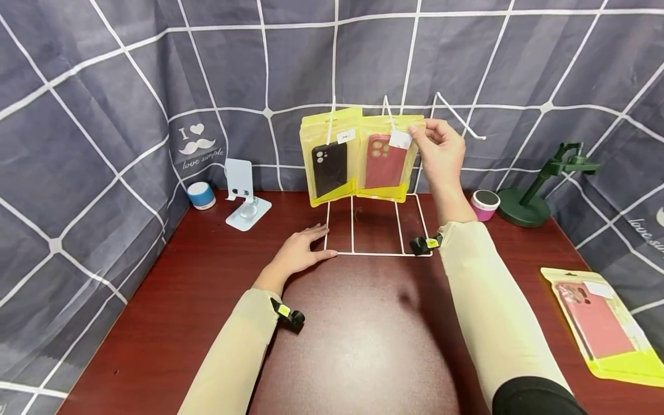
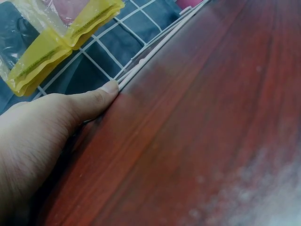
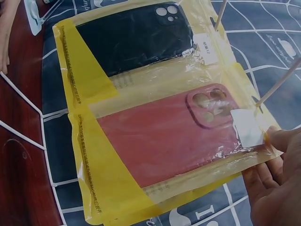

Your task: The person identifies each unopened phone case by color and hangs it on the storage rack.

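My right hand pinches the top right corner of a yellow-edged clear bag holding a red phone case. This bag hangs on the middle hook of a white wire display rack, the hook passing through its top hole. Beside it, on the left hook, hangs another such bag with a black phone case. My left hand rests at the left front corner of the rack's base, fingers extended and thumb on the front wire. No bag hangs on the right hook.
At right on the dark red table lies another bagged red phone case. A blue speaker-like cylinder and a pale phone stand stand at left. Behind my right arm are a pink cylinder and a green stand. Grey gridded cloth hangs behind.
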Available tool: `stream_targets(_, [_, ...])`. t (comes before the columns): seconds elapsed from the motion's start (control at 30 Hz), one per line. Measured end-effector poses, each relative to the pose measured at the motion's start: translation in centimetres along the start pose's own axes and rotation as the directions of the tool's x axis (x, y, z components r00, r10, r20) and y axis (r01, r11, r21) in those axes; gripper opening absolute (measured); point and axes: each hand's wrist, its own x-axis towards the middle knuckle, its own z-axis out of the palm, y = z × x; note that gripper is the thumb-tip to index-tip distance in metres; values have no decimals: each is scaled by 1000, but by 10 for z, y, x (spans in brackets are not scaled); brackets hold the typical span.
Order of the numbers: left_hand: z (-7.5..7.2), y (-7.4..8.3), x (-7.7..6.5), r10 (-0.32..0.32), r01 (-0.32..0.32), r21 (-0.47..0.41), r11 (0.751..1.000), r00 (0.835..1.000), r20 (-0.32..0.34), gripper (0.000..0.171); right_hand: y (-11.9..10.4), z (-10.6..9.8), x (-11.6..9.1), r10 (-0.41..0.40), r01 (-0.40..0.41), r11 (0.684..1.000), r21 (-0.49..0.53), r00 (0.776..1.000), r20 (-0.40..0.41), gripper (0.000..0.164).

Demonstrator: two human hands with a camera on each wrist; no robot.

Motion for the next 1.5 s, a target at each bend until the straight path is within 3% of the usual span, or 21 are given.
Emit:
stream_targets(0.17, [-2, 1, 3, 0, 0, 5, 1000, 1000, 1, 88, -3, -3, -1, -9, 9, 1000, 6, 1000, -5, 14])
stream_targets(0.37, [-1, 1, 3, 7, -7, 16, 1000, 1000, -4, 88, -4, -6, -6, -5, 5, 996, 85, 1000, 6, 14])
stream_targets(0.63, [0, -1, 0, 5, -5, 11, 1000, 1000, -12, 86, -3, -15, -12, 19, -23, 995, 93, 999, 34, 11])
stream_targets(0.8, [1, -2, 0, 1, -1, 9, 1000, 1000, -11, 87, -5, -24, -15, -8, 6, 1000, 24, 998, 63, 15])
stream_targets(0.93, [0, 0, 0, -6, 6, 6, 1000, 1000, -5, 88, -18, -30, -26, -23, 28, 997, -66, 997, 76, 17])
stream_targets(1.03, [0, 1, -1, -11, 11, 6, 1000, 1000, -2, 87, -25, -33, -33, -11, 15, 998, -54, 996, 85, 17])
stream_targets(1.23, [-1, 1, -1, -17, 17, -2, 1000, 1000, 3, 88, -1, -46, -29, 31, -36, 998, 50, 996, 84, 26])
stream_targets(1.5, [0, 0, 0, -9, 9, 0, 1000, 1000, 0, 90, 2, -66, -41, 74, -70, 997, -34, 991, 110, 28])
